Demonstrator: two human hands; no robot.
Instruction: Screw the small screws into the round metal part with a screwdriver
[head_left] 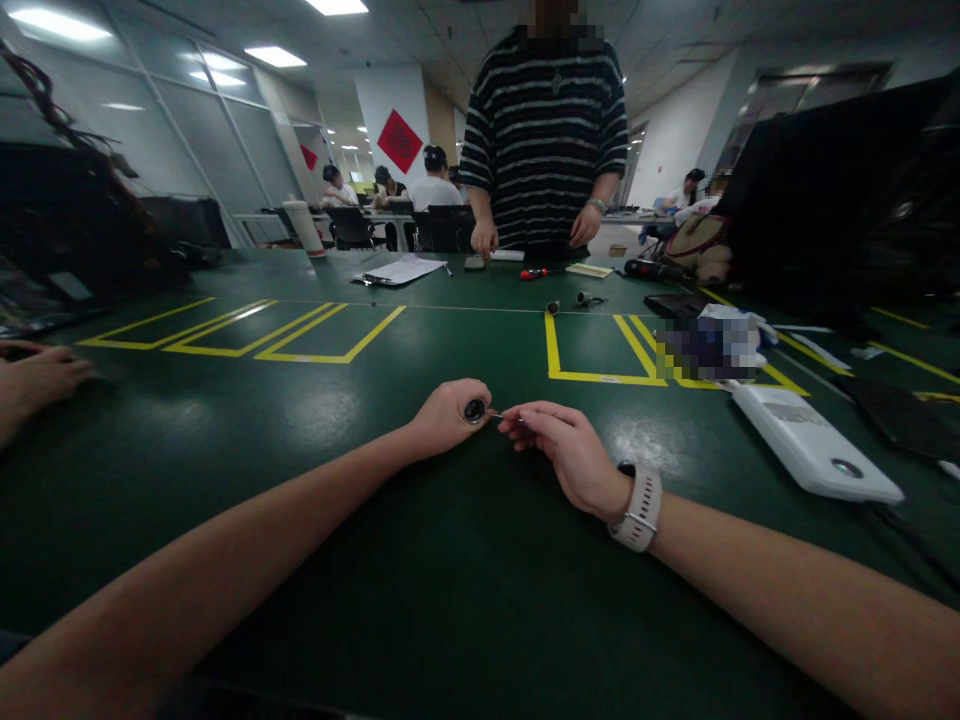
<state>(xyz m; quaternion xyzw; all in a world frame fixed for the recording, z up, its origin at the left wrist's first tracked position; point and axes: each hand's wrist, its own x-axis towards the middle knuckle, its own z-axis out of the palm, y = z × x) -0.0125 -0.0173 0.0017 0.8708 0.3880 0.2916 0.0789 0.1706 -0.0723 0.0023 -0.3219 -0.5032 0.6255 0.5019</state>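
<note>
1. The broad, dark green desk (360, 620) spreads beneath and beyond both hands; the work in hand is above its near part, not set down on it.
2. Yellow tape outlines (553, 350) mark the desk beyond the hands, to either side.
3. A long, white, rounded device (814, 440) lies well to the right of the right hand.
4. The left hand (446, 415) is closed around a dark-mouthed, round metal piece, its open end facing the wearer; the right hand (566, 445) pinches a thin metal piece between its fingertips.
5. A red-and-black screwdriver (534, 273) lies far beyond the hands, out of use.
6. Two small, silvery metal parts (553, 307) lie apart beyond the right hand; they look akin to the held one, and whether they are finished or waiting cannot be told.
7. The round metal piece (475, 410) seems midway through handling, not yet released.
8. The thin metal piece (495, 415) bridges the hands; whether it is joined to the round one is too small to tell.
</note>
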